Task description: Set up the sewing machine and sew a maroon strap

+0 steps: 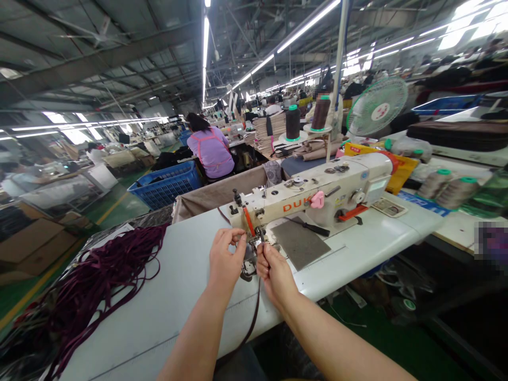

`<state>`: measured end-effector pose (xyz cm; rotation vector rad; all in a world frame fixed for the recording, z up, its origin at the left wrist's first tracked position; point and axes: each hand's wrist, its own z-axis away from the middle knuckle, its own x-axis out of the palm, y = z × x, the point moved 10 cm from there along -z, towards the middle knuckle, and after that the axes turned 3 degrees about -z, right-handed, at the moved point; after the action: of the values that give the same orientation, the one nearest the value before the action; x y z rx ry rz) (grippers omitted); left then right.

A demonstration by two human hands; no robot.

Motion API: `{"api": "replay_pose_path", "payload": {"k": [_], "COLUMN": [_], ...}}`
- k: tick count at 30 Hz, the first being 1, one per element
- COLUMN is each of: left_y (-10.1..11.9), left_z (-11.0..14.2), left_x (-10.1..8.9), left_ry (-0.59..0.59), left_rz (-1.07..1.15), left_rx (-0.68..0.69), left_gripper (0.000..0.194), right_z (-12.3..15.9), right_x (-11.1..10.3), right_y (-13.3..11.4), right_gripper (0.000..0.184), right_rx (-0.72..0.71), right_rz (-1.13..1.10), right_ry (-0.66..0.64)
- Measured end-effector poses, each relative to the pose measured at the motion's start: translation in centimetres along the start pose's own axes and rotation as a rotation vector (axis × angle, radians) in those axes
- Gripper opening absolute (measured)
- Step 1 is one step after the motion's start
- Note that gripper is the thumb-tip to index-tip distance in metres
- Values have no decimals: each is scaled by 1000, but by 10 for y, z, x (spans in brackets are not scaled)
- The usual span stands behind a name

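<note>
I judge the dark strip [257,307] unfinished, pinched in my right hand [275,271] at the sewing machine [273,203], my left hand [225,256] narrowed around what I cannot tell, the maroon heap [105,270] done or waiting, unclear.

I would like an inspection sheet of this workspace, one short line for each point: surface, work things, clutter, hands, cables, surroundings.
Surface: white table, ruler marks on it.
Work things: sewing machine; dark strap hanging over the front edge; heap of purple straps at the left.
Clutter: black-handled tool lying by a grey sheet.
Hands: left hand and right hand near the needle area, fingers bent; what they grip is too small to tell.
Cables: thin pale line below the table, cable or thread, cannot tell.
Surroundings: blue basket, seated person in purple, fan.
</note>
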<state>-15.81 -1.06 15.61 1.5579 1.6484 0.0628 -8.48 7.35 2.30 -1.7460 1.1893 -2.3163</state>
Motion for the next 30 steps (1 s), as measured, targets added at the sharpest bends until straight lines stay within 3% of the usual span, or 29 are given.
{"api": "replay_pose_path", "payload": {"k": [9,14,19,30], "left_y": [-1,-1,-1,-3], "left_z": [1,3,5,5], "left_x": [7,7,9,13], "left_ry": [-9,-4,-11,-44], "left_rz": [2,10,6,-29], "left_rx": [37,44,46,2], "left_gripper": [8,7,7,9], "right_z": [6,10,15,19], "right_x": [5,12,22,27], "right_y": [6,6,1,-8], "right_gripper": [59,32,42,43], "right_rx": [135,244,329,458], "right_rz": [-264,-420,-537,-649], "right_ry": [46,88,122,178]}}
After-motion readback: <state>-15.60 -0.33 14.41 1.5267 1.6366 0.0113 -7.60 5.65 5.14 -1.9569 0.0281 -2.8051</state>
